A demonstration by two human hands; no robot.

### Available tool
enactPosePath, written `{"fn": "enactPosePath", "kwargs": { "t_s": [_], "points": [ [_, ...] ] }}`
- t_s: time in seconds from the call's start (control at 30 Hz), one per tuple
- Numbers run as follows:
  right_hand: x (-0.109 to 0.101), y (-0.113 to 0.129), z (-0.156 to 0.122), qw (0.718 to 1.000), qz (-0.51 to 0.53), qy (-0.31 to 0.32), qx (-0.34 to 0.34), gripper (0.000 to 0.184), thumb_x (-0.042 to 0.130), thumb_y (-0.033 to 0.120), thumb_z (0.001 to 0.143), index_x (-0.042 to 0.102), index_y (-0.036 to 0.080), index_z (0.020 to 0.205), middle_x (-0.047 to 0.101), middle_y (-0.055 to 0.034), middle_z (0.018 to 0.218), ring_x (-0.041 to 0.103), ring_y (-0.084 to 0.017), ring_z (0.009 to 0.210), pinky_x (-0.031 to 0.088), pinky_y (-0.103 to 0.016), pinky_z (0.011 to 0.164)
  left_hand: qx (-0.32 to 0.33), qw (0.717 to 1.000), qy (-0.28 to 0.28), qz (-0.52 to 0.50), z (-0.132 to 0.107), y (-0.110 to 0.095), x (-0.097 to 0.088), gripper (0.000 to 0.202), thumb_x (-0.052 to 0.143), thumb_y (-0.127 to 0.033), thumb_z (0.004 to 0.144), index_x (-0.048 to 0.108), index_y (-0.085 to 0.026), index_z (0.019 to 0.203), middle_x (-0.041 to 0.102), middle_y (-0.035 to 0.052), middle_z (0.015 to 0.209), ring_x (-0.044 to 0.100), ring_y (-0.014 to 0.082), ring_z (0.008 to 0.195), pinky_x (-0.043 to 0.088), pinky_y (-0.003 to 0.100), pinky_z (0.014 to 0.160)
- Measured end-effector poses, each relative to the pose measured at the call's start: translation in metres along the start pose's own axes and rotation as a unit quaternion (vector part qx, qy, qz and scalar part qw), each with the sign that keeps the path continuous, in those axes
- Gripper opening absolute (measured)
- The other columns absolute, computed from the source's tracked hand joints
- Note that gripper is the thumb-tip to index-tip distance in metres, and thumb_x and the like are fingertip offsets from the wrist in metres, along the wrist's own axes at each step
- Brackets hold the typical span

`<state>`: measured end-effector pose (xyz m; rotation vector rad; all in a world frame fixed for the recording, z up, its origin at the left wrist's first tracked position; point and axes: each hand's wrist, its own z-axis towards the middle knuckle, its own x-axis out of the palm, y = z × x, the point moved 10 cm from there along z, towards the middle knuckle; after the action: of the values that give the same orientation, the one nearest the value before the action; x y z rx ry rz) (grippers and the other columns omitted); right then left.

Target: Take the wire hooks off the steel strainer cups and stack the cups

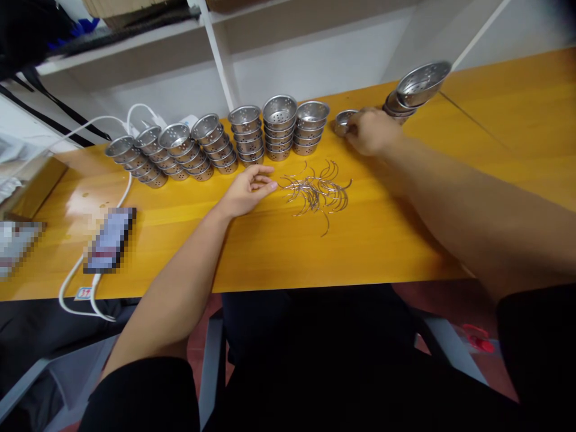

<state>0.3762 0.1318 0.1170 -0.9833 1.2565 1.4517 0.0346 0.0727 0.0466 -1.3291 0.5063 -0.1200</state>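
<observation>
My right hand (374, 131) reaches to the back of the table, its fingers closed on the near rim of a small perforated metal cup (342, 124) that sits on the wood. Part of that cup is hidden by the fingers. My left hand (249, 191) rests low over the table with thumb and fingers apart, holding nothing that I can see. Just right of its thumb lies a loose pile of thin curved metal wires (317, 193). Behind the left hand, a stack of perforated metal cups (246, 135) stands next to another nested stack (279, 129).
More cup stacks (179, 147) lean in a row to the left. A tilted stack (420, 87) stands beyond my right hand. A phone (110, 241) with a white cable (67, 287) lies at left on the wooden table (270, 252). White shelving (279, 66) borders the back.
</observation>
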Motion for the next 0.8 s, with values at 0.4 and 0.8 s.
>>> {"fn": "enactPosePath", "kwargs": {
  "t_s": [0.4, 0.8],
  "points": [
    [-0.071, 0.072, -0.078, 0.945, 0.247, -0.118, -0.181, 0.026, 0.088, 0.022, 0.111, 0.064, 0.031, 0.108, 0.085, -0.0082, 0.108, 0.074, -0.028, 0.09, 0.064, -0.046, 0.093, 0.048, 0.997, 0.013, -0.065, -0.007, -0.024, 0.005, 0.082, 0.107, -0.073, 0.099, 0.076, -0.029, 0.162, 0.081, 0.0162, 0.17, 0.09, 0.026, 0.133, 0.079, 0.044, 0.118],
    [0.013, 0.142, -0.124, 0.838, 0.369, 0.043, -0.4, 0.017, 0.088, 0.043, 0.112, 0.076, 0.031, 0.117, 0.074, -0.0109, 0.128, 0.073, -0.036, 0.114, 0.067, -0.058, 0.108, 0.023, 0.997, -0.009, -0.074, -0.002, -0.01, 0.006, 0.101, 0.129, -0.065, 0.065, 0.081, -0.026, 0.144, 0.092, 0.0094, 0.14, 0.09, 0.0281, 0.126, 0.076, 0.05, 0.123]
  ]
}}
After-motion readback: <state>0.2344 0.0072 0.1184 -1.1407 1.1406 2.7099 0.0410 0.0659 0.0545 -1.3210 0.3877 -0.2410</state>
